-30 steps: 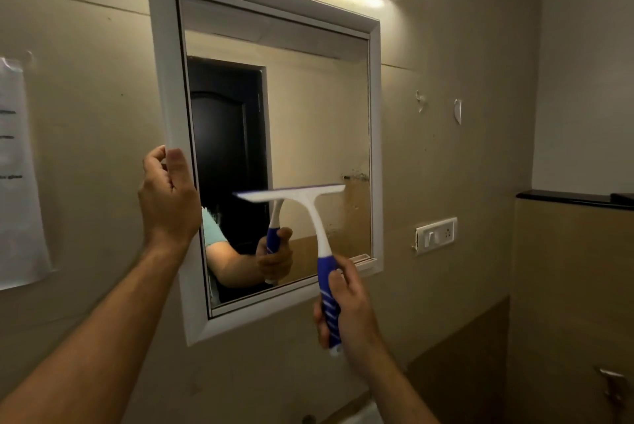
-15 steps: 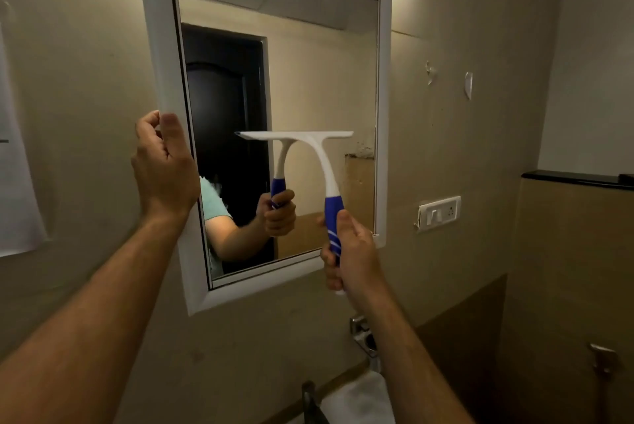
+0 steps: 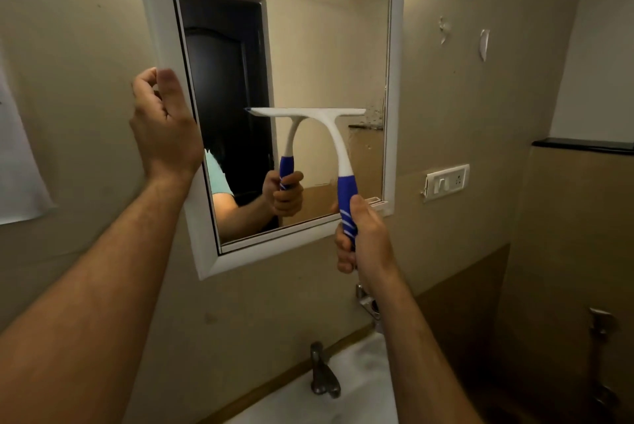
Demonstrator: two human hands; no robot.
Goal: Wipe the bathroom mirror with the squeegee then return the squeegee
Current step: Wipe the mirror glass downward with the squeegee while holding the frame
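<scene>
Sink: a white sink [image 3: 356, 386] is showing at the bottom edge below the mirror, with a metal tap [image 3: 322, 375] standing on it.
Mirror: the white-framed mirror [image 3: 394, 80] is hanging on a beige wall [image 3: 85, 29].
Squeegee: the squeegee [image 3: 338, 156] is lying with its white blade against the glass, low on the right side.
Right hand: the right hand [image 3: 363, 238] is gripping the blue handle, fingers wrapped round it.
Left hand: the left hand [image 3: 164, 128] is holding the frame's left edge, fingers curled behind it.
Room: a switch plate [image 3: 446, 182] is sitting on the wall right of the mirror; a sheet of paper [image 3: 17, 163] is hanging at far left.

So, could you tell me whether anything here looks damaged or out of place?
Yes: dark specks mar the mirror at its right edge, and the switch plate on the wall sits tilted, its left end seemingly lifting away.
</scene>
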